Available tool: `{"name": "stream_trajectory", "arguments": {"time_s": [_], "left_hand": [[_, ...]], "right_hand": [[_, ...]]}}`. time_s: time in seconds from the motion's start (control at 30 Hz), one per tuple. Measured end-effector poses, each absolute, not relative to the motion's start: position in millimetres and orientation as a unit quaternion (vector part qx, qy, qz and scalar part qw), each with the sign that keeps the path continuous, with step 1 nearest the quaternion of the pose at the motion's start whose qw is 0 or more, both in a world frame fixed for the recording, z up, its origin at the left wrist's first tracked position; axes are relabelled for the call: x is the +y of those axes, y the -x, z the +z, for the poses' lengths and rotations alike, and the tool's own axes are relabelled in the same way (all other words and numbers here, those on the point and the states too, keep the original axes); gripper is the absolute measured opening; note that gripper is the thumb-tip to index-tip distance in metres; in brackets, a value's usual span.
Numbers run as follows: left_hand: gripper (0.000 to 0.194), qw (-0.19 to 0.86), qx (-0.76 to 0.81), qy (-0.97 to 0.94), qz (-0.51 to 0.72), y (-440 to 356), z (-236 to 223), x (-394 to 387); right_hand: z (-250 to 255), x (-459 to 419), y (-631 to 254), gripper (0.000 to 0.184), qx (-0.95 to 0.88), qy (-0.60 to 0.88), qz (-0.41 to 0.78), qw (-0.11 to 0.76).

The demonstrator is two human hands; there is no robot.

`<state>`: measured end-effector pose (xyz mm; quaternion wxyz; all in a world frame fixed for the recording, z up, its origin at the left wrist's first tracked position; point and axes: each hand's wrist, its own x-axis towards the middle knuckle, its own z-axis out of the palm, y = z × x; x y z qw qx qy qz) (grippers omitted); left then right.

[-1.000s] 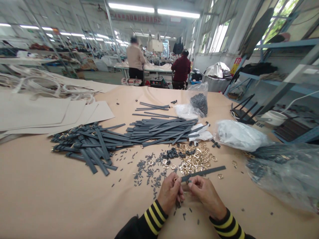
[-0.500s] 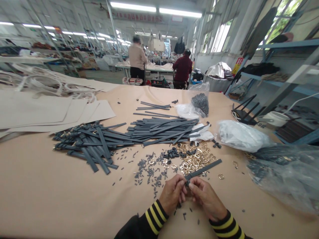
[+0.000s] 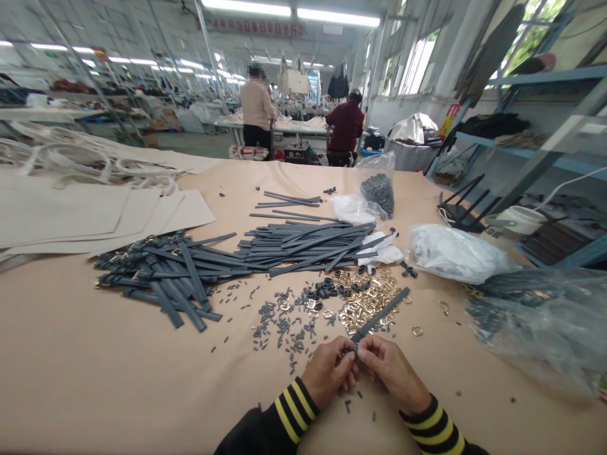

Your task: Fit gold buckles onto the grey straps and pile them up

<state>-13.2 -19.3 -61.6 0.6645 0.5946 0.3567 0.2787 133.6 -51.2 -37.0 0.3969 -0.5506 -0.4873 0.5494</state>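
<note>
Between my two hands is the near end of a dark grey strap (image 3: 383, 315), its free end pointing away to the upper right. My left hand (image 3: 331, 370) is closed on that end, thumb against fingers. My right hand (image 3: 391, 371) pinches the same end from the other side. What lies right at the fingertips is mostly hidden. Just beyond the strap is a heap of gold-coloured buckles (image 3: 367, 306). Small dark grey loops (image 3: 325, 289) lie beside the buckles, and tiny dark strip pieces (image 3: 284, 325) are scattered to the left.
Loose grey straps (image 3: 308, 243) lie in a pile farther back; straps with buckles (image 3: 161, 268) are heaped at left. Off-white panels (image 3: 71, 208) cover the far left. Plastic bags (image 3: 455, 253) sit on the right. Two people (image 3: 345, 126) are beyond the table.
The strap's free end has swung slightly left and up, so it stands steeper. Both hands keep their grip near the same place. The whole view has shifted a little.
</note>
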Motion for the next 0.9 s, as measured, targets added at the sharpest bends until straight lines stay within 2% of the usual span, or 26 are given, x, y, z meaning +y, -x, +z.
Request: {"name": "stream_trajectory", "arguments": {"time_s": [0.17, 0.53, 0.9], "left_hand": [[0.012, 0.626, 0.391, -0.608, 0.291, 14, -64, -19], [0.014, 0.655, 0.343, -0.617, 0.269, 15, -62, -19], [0.012, 0.584, 0.384, -0.653, 0.294, 18, -56, -20]], "right_hand": [[-30, -50, -123, 0.028, -0.507, 0.56, 0.519, 0.401], [-39, -58, -130, 0.033, -0.47, 0.554, 0.555, 0.405], [-36, -61, -118, 0.03, -0.452, 0.521, 0.591, 0.418]]}}
